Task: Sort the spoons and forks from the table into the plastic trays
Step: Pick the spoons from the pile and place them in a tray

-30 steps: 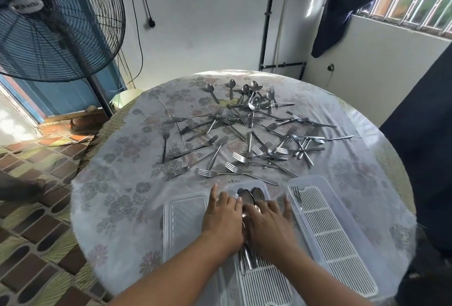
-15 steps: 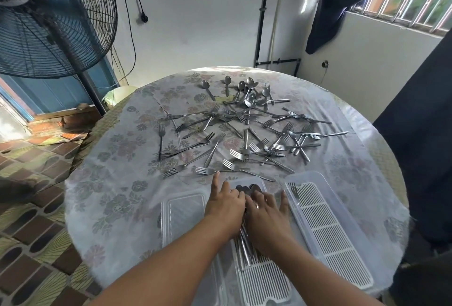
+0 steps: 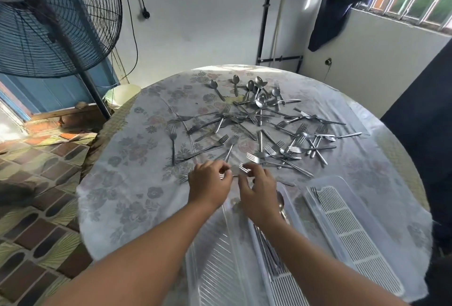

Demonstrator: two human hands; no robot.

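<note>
Both hands sit just beyond the middle tray. Left hand grip pinches a fork; right hand grip spread, fingers curved over it.

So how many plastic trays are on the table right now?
3. The left tray sits under the forearms, the middle tray holds spoons, and the right tray holds one fork at its far end. All lie along the table's near edge.
</note>
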